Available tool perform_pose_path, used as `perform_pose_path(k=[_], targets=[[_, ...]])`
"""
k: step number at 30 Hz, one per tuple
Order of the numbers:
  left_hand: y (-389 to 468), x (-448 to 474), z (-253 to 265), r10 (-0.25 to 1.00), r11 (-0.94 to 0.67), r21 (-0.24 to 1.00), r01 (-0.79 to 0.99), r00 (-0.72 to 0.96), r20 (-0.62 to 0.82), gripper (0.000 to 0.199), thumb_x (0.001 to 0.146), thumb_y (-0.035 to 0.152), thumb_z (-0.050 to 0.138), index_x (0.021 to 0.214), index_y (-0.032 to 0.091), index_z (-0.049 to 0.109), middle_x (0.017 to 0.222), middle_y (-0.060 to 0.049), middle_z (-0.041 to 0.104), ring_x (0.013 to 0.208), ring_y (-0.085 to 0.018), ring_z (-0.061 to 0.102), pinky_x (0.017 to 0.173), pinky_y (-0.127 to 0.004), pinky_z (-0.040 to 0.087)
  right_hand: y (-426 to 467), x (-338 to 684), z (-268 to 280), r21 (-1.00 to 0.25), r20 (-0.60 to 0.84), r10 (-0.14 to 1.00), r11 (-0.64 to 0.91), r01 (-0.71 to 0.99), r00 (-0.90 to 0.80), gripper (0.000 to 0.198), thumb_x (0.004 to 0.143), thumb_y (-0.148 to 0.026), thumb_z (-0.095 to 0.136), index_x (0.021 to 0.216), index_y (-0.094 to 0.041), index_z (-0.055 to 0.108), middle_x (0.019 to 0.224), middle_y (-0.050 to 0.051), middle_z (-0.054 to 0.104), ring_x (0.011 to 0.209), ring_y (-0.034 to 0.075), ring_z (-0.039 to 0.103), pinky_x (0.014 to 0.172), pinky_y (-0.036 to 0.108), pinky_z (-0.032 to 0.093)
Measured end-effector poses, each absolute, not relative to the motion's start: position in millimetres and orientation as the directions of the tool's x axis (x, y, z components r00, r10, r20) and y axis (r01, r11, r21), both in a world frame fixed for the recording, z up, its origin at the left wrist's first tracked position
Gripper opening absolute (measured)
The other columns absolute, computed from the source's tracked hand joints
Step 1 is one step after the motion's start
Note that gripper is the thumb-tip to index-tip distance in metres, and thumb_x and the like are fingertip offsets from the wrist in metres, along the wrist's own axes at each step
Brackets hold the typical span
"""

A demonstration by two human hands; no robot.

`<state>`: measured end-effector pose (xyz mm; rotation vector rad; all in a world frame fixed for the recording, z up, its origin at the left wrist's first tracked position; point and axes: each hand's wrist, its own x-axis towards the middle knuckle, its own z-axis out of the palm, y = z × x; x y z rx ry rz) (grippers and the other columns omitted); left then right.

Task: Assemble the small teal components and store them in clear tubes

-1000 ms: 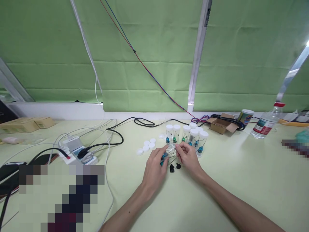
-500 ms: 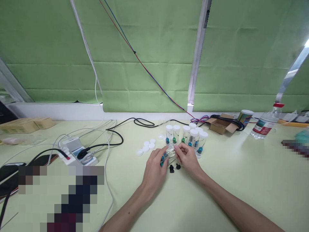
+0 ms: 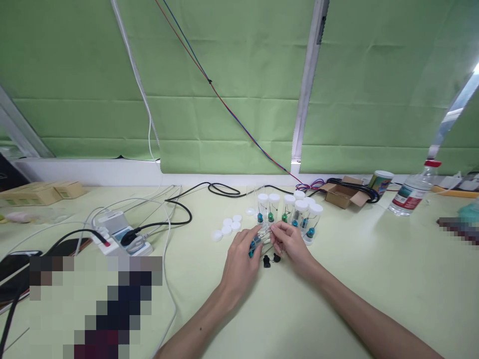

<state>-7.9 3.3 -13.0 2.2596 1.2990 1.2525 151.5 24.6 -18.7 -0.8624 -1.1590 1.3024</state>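
My left hand (image 3: 241, 257) curls around a small bunch of teal pieces (image 3: 252, 247) with thin metal stems that point up and right. Thumb and fingertips of my right hand (image 3: 292, 243) are pinched together at the far ends of the stems; what exactly they grip is too small to make out. Just below the hands lie two small black parts (image 3: 267, 261). Behind them stand several clear tubes with white caps (image 3: 289, 199), each holding a teal or green piece with a thin stem.
Several loose white caps (image 3: 227, 229) lie left of the tubes. A power strip (image 3: 119, 232) with tangled cables sits to the left. At the back right are an open cardboard box (image 3: 339, 195), a printed can (image 3: 380, 182) and a water bottle (image 3: 409, 193).
My right hand has shifted very slightly, its fingertips still pinched at the stems. My left hand keeps its place around the teal pieces.
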Motion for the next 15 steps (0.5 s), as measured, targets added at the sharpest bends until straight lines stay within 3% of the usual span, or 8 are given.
perform_pose_path(k=[6, 15], targets=[[2.7, -7.5, -11.8, 0.795, -0.581, 0.588, 0.562, 0.239, 0.557, 0.042, 0.085, 0.01, 0.054, 0.124, 0.025, 0.056, 0.113, -0.005, 0.065, 0.106, -0.021, 0.058, 0.09, -0.036, 0.047, 24.9, 155.9, -20.0, -0.909, 0.101, 0.965, -0.01, -0.416, -0.244, 0.032, 0.079, -0.046, 0.07, 0.09, -0.016, 0.067, 0.063, -0.002, 0.058, 0.039, 0.005, 0.04, 0.036, 0.018, 0.031], [1.9, -7.0, -11.7, 0.791, -0.588, 0.591, 0.552, 0.24, 0.564, 0.043, 0.085, 0.01, 0.054, 0.125, 0.025, 0.056, 0.112, -0.005, 0.065, 0.104, -0.021, 0.058, 0.089, -0.035, 0.048, 25.7, 159.3, -20.2, -0.894, 0.117, 0.951, -0.024, -0.446, -0.286, 0.027, 0.079, -0.041, 0.072, 0.084, -0.015, 0.067, 0.064, -0.002, 0.059, 0.04, 0.003, 0.038, 0.036, 0.017, 0.031]])
